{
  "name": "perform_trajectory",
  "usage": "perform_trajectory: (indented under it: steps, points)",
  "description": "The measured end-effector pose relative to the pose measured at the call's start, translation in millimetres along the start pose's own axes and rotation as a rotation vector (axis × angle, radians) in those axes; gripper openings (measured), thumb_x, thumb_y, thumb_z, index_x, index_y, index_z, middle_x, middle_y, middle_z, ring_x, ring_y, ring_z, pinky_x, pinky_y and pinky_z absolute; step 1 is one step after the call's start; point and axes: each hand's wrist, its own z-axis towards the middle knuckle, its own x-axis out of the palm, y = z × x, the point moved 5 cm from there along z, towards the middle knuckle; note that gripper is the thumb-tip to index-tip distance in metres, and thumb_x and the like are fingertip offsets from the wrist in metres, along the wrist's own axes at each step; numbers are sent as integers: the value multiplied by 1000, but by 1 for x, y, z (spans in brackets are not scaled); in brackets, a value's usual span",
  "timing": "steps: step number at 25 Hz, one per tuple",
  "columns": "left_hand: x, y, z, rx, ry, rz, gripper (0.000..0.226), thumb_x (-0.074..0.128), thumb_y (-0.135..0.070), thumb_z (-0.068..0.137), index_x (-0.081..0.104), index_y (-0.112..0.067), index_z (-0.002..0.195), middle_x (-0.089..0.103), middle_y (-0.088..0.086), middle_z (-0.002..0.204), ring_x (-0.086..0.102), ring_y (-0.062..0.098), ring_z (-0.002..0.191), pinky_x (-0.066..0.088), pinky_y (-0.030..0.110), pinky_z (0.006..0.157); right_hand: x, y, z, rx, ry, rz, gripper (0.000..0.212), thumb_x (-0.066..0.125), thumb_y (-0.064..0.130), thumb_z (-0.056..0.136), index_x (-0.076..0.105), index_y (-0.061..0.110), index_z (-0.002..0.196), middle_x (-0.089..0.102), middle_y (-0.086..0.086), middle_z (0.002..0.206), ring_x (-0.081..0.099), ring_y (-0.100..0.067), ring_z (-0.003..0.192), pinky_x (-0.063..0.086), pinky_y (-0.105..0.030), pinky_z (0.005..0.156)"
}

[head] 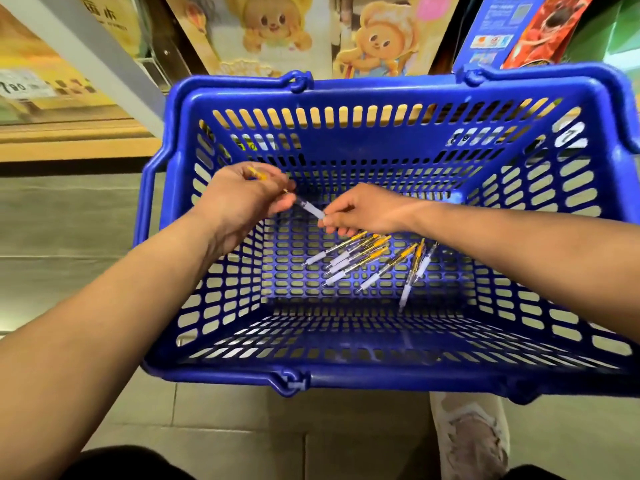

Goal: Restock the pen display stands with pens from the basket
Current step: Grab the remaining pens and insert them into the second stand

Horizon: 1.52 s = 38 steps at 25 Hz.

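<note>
A person's two bare hands meet over a blue plastic shopping basket (381,379), sharing one yellow-and-white pen (310,208) between them. The left hand (242,199) has its fingers curled round the pen's yellow upper end, which pokes out above the knuckles. The right hand (363,211) pinches the white grip end between thumb and fingertips. The pen slants from the left hand down to the right, held clear of the basket floor.

Just below the right hand, and partly beneath its fingers, a cluster of loose pens (353,254) of the same make lies on the slotted bottom of the basket. Their white grips mostly point toward the person. A few more lie under the right wrist and forearm, fanned a little apart from the cluster. How many there are in all is hard to tell through the blur.

Beyond both hands, past the basket's far wall, stand packages printed with a cartoon bear (377,39). A blue-and-red box (519,26) sits farther to the right of these. Below the right forearm, on the near side of the basket, a pale shoe (467,434) rests on the grey floor tiles (277,427).
</note>
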Motion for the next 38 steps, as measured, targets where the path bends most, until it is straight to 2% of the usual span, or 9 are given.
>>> perform_trajectory:
  steps: [3,6,12,16,19,27,31,35,38]
  points:
    - [5,-6,-5,144,-56,262,15,62,-23,101,71,-11,97,78,4,95,61,11,72,53,20,66,13,-6,8,21,127,-325,29,70,47,91,68,40,119,73,22,107,68,3,95,52,-17,83]
    - [12,-6,-12,175,-38,431,25,54,-36,104,68,-15,109,74,-2,84,62,11,76,54,26,73,22,-27,19,113,62,-727,38,68,33,95,61,28,132,65,7,126,62,-16,108,49,-30,87]
    - [14,0,-14,87,-24,478,30,44,-34,108,62,-12,114,51,-1,70,48,11,58,47,25,57,36,-24,28,-79,66,-1091,24,57,9,99,61,16,122,62,-5,112,62,-26,100,57,-41,83]
    - [8,5,-5,15,-84,379,29,43,-26,109,61,-7,120,59,4,81,52,14,66,49,26,60,11,-15,18,-19,-24,-690,18,57,25,102,61,25,120,58,9,104,61,-13,96,51,-31,81]
    - [8,10,-1,-22,-173,287,30,40,-23,110,60,-3,122,68,11,105,64,18,80,58,34,78,-9,-1,3,-11,-112,-276,10,60,34,100,62,35,110,65,15,92,66,3,75,51,-19,67]
    - [47,11,2,-3,-44,-44,25,44,-21,109,64,-11,97,71,8,91,69,20,82,58,37,80,-5,2,-29,38,-98,305,6,60,35,100,61,36,105,65,4,103,69,-12,95,63,-32,73]
    - [34,11,7,8,-91,57,21,48,-21,108,65,-10,106,69,11,99,67,25,90,56,44,87,-34,3,-44,41,-188,110,10,68,44,93,69,39,102,74,9,89,68,-2,75,54,-15,63]
    - [34,14,6,35,-86,546,27,51,-33,106,68,-14,115,69,14,100,62,29,86,57,44,79,-62,16,-51,86,-297,41,27,84,61,68,76,43,88,73,22,82,66,5,73,48,-17,70]
    - [46,12,1,54,84,552,28,50,-33,106,69,-13,107,76,13,99,72,25,91,60,41,84,-55,22,-39,66,-260,151,27,87,49,71,78,30,87,75,14,78,69,3,69,51,-12,61]
